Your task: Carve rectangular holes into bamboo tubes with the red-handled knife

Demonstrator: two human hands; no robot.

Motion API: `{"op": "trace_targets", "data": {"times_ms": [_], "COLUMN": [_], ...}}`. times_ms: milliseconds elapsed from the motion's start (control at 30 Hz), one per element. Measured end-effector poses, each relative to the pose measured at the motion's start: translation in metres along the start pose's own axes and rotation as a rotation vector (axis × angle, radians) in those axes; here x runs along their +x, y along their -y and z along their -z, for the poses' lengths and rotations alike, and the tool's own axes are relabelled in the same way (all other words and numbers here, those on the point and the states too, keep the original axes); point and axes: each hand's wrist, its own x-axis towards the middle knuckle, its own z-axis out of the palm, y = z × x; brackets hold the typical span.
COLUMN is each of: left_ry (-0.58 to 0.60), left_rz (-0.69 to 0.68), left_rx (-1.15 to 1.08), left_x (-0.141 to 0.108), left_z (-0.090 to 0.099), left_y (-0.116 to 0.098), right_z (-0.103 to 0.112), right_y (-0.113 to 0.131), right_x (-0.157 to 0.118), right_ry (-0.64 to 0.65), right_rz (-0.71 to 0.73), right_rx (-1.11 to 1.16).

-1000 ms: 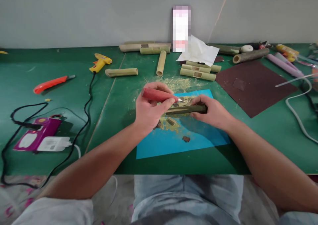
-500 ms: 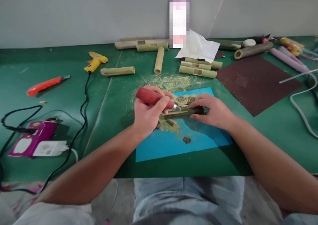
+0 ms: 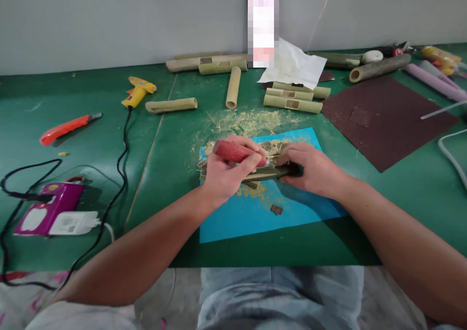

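My left hand (image 3: 223, 175) is closed around the red handle of a chisel (image 3: 235, 153), its short metal blade angled down to the right. The blade tip is at the upper side of a bamboo tube (image 3: 264, 173), though contact is hard to make out. My right hand (image 3: 312, 168) grips the tube's right end between thumb and fingers. The tube lies low over a blue sheet (image 3: 233, 225) strewn with bamboo shavings (image 3: 251, 192) and chips. One dark brown scrap (image 3: 276, 209) rests nearer the front. The tube's left end is partly hidden behind my left hand.
Several cut bamboo tubes (image 3: 294, 104) lie at the back. A yellow glue gun (image 3: 139, 92), an orange utility knife (image 3: 67, 130) and a purple power strip (image 3: 54, 206) are on the left. A brown sheet (image 3: 386, 121) lies right; a phone (image 3: 262, 28) leans on the wall.
My left hand has shifted slightly right and down with the chisel, bringing the blade nearer my right fingers. The bamboo tube sits a little lower in view.
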Motion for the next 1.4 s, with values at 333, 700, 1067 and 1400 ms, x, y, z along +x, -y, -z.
{"op": "trace_targets", "data": {"times_ms": [333,700,1067,1400], "left_ry": [-0.026,-0.073,0.019,0.082], "left_rz": [-0.038,0.003,-0.035,-0.071], "left_rx": [0.048,0.044,0.054,0.029], "left_x": [-0.003,-0.001,-0.001,-0.002], "left_z": [0.007,0.005,0.005,0.011], "left_y": [-0.003,-0.009,-0.008,-0.006], "right_z": [0.001,0.006,0.010,0.016], "right_y": [0.002,0.019,0.012,0.013], "right_x": [-0.001,0.007,0.003,-0.014], "right_ry": [0.019,0.097,0.042,-0.073], "right_rz": [0.058,-0.071,0.135,0.279], "right_rx": [-0.020,-0.165,-0.202,-0.414]}}
